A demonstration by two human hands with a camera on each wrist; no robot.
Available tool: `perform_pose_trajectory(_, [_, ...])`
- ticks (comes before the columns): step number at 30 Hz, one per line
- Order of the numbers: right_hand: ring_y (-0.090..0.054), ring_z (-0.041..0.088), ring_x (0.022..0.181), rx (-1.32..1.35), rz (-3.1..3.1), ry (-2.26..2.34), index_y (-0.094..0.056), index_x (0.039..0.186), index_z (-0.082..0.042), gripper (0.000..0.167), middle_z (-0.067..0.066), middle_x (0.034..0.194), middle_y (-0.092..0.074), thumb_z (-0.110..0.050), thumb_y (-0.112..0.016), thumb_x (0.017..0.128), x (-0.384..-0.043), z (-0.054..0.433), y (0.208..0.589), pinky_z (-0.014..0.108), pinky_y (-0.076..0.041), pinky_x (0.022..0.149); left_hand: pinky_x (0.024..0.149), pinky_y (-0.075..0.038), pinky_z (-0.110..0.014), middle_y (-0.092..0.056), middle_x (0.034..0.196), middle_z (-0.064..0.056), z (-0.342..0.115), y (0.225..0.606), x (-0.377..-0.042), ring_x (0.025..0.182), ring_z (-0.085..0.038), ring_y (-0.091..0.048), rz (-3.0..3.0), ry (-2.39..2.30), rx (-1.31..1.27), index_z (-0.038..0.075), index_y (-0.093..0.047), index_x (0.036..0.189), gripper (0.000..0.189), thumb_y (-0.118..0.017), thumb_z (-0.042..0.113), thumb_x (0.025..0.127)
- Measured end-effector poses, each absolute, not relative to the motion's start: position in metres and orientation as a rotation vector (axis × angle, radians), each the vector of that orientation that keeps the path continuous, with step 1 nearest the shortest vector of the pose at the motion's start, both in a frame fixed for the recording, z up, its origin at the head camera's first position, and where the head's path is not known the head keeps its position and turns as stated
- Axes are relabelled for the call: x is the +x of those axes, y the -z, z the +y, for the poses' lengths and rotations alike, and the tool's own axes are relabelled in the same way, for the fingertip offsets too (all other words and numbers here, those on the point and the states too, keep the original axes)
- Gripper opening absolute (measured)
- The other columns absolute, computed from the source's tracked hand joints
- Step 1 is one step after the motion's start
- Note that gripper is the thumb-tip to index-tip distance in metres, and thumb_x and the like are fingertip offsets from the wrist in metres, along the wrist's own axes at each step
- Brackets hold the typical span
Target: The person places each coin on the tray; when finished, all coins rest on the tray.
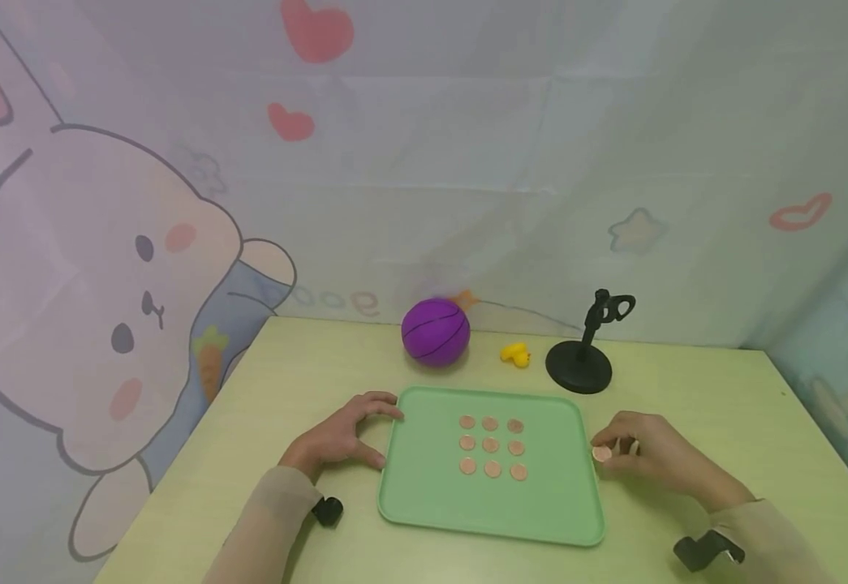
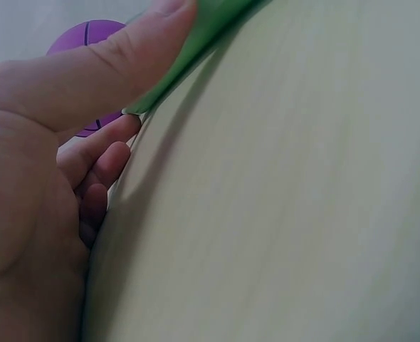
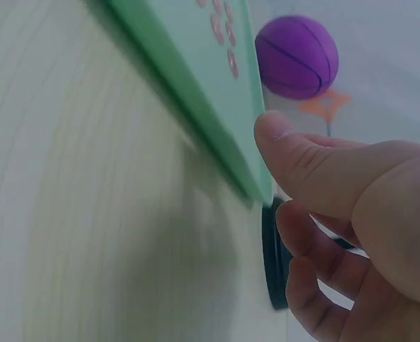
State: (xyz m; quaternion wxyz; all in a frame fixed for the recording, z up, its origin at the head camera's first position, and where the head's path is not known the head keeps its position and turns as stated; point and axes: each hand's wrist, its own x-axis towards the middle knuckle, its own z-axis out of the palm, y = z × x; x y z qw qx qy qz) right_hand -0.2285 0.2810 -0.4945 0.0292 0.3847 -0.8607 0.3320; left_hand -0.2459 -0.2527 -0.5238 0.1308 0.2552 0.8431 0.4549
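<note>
A light green tray lies on the table, with several copper-coloured coins set out in rows on it. Thumb and fingers spread, my left hand rests against the tray's left rim; in the left wrist view its thumb overlaps the green edge. Beside the right rim, my right hand pinches another copper-coloured coin between thumb and fingers. The right wrist view shows that thumb from behind, close by the tray's edge, with the pinched coin hidden.
Behind the tray sit a purple ball with black lines, a small yellow toy duck and a black stand on a round base. A printed cloth backdrop hangs along the table's far edge.
</note>
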Motion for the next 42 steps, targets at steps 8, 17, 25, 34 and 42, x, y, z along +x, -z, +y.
perform_pose_trajectory(8, [-0.059,0.000,0.078,1.235,-2.723,-1.049,-0.081,0.106,-0.012,0.019,-0.010,0.094,-0.069,-0.013,-0.086,0.088,-0.226,0.230,0.488,0.026,-0.056,0.067,0.125,-0.013,-0.063,-0.041,0.162,-0.009,-0.254,0.527,-0.246,0.154,-0.037,-0.026,2.455,-1.294,0.748,0.018,-0.067,0.137,0.073,-0.097,0.023,0.071])
perform_pose_trajectory(17, [-0.062,-0.002,0.077,1.384,-2.720,-0.949,-0.082,0.107,-0.014,0.022,-0.013,0.091,-0.071,-0.008,-0.084,0.086,-0.220,0.168,0.486,0.039,-0.059,0.092,0.126,-0.014,-0.061,-0.042,0.161,-0.006,-0.254,0.527,-0.250,0.154,-0.035,-0.027,2.463,-1.297,0.728,0.020,-0.069,0.135,0.072,-0.098,0.023,0.070])
perform_pose_trajectory(25, [-0.053,0.005,0.079,1.448,-2.693,-0.868,-0.081,0.093,-0.022,0.014,-0.016,0.080,-0.061,-0.011,-0.085,0.085,-0.209,0.124,0.488,0.027,-0.045,0.079,0.126,-0.013,-0.061,-0.041,0.162,-0.007,-0.254,0.527,-0.249,0.155,-0.036,-0.025,2.454,-1.305,0.713,0.021,-0.069,0.135,0.071,-0.098,0.022,0.070])
perform_pose_trajectory(34, [-0.044,0.002,0.076,1.458,-2.787,-0.748,-0.082,0.095,-0.023,0.013,-0.011,0.081,-0.060,-0.015,-0.084,0.085,-0.204,0.099,0.490,0.019,-0.042,0.067,0.126,-0.014,-0.061,-0.043,0.161,-0.007,-0.254,0.526,-0.248,0.154,-0.036,-0.027,2.462,-1.292,0.732,0.020,-0.068,0.136,0.072,-0.098,0.023,0.071])
perform_pose_trajectory(42, [-0.044,0.003,0.077,1.455,-2.796,-0.774,-0.083,0.096,-0.023,0.019,-0.011,0.084,-0.063,-0.016,-0.089,0.080,-0.205,0.093,0.492,0.020,-0.042,0.067,0.126,-0.014,-0.061,-0.042,0.161,-0.006,-0.254,0.526,-0.248,0.154,-0.035,-0.027,2.450,-1.314,0.711,0.020,-0.069,0.135,0.071,-0.098,0.022,0.070])
